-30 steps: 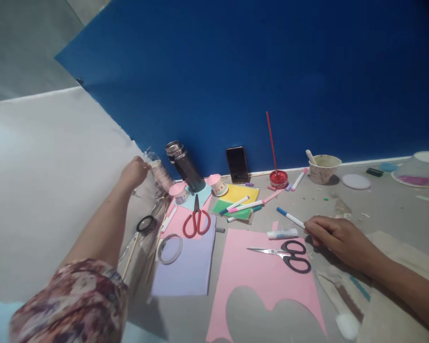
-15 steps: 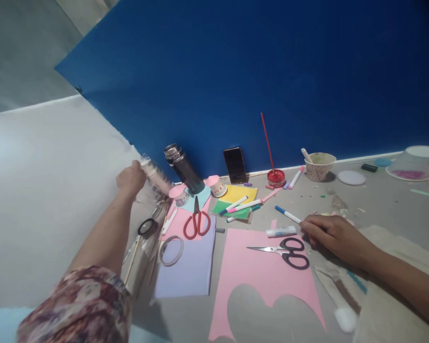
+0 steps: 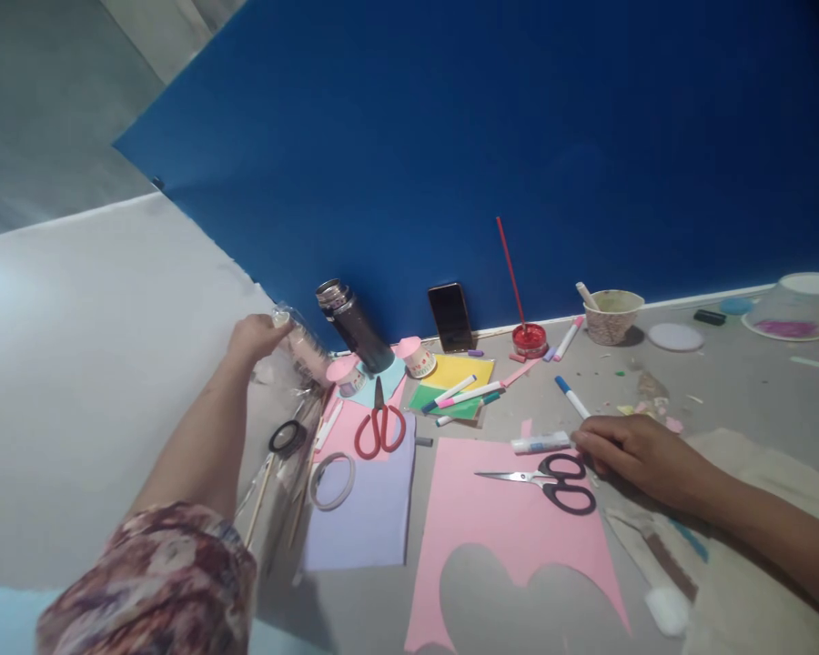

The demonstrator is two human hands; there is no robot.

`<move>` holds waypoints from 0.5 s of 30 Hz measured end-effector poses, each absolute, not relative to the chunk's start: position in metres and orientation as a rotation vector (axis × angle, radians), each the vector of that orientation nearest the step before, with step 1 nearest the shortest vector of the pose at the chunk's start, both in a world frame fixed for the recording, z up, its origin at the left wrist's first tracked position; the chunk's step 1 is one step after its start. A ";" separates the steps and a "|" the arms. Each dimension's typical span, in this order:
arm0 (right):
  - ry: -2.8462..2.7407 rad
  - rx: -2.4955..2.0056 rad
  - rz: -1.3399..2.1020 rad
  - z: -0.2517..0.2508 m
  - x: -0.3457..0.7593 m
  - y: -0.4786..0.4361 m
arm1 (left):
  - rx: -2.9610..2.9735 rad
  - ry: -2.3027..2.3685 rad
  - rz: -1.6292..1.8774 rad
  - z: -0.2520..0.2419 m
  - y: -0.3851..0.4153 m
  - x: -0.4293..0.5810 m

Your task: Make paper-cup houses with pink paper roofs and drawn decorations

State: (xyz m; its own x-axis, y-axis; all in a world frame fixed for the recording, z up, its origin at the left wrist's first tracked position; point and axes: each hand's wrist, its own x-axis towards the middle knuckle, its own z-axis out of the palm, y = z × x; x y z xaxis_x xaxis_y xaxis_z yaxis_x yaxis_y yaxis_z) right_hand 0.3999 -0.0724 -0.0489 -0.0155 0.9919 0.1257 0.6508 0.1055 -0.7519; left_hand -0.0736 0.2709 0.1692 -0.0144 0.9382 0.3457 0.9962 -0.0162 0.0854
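My left hand point(image 3: 254, 337) reaches far out to the left and is closed on the end of a clear plastic sleeve of stacked pink paper cups point(image 3: 301, 344), which lies tilted beside a dark flask point(image 3: 353, 327). My right hand point(image 3: 634, 454) rests on the table with its fingers curled round a blue-capped marker point(image 3: 573, 398), just right of the black-handled scissors point(image 3: 544, 479) and a white glue stick point(image 3: 539, 443). The scissors lie on a pink paper sheet point(image 3: 511, 518) with a heart shape cut out of its near edge.
Red-handled scissors point(image 3: 379, 424), two tape rolls point(image 3: 330, 479), a lilac sheet point(image 3: 369, 509), coloured papers with markers point(image 3: 460, 389), a phone point(image 3: 450, 316), a red paint pot with a brush point(image 3: 530, 338), a patterned cup point(image 3: 611, 317) and an upturned bowl point(image 3: 802, 305) lie before the blue backdrop.
My left hand has shifted its hold on the cup sleeve, tipping it a little. The marker under my right hand has swung its blue end further away. The view drifted slightly.
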 end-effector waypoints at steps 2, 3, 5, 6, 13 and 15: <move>-1.747 -1.612 0.669 -0.047 0.399 -0.072 | -2.054 -2.087 -0.441 0.169 0.270 -0.073; -1.745 -1.612 0.660 -0.047 0.399 -0.072 | -2.040 -2.095 -0.438 0.169 0.269 -0.072; -1.724 -1.607 0.640 -0.046 0.399 -0.073 | -2.013 -2.102 -0.482 0.171 0.268 -0.072; -1.706 -1.603 0.630 -0.046 0.399 -0.073 | -2.003 -2.106 -0.511 0.172 0.267 -0.071; -1.724 -1.615 0.584 -0.046 0.400 -0.074 | -2.038 -2.116 -0.728 0.185 0.260 -0.064; -1.748 -1.627 0.576 -0.045 0.400 -0.074 | -2.019 -2.121 -0.813 0.187 0.256 -0.061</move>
